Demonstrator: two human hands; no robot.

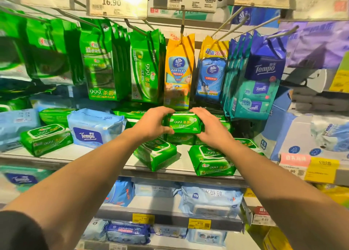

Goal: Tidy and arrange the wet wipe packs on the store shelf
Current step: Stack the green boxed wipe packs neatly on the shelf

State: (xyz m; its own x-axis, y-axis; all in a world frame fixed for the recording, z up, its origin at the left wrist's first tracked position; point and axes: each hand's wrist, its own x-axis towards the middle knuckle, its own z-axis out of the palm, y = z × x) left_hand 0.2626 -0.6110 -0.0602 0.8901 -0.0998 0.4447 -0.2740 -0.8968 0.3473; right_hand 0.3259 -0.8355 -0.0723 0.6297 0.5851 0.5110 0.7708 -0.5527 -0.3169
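Note:
A green wet wipe pack sits on top of a stack of like green packs in the middle of the shelf. My left hand grips its left end and my right hand grips its right end, fingers curled over the top edge. Two more green packs lie loose in front: one tilted and one flat. Another green pack lies askew at the left beside a pale blue Tempo pack.
Green, yellow and blue packs hang from pegs above, such as the yellow one just behind my hands. A blue carton stands at the right. Lower shelves hold pale blue packs. Price tags line the shelf edges.

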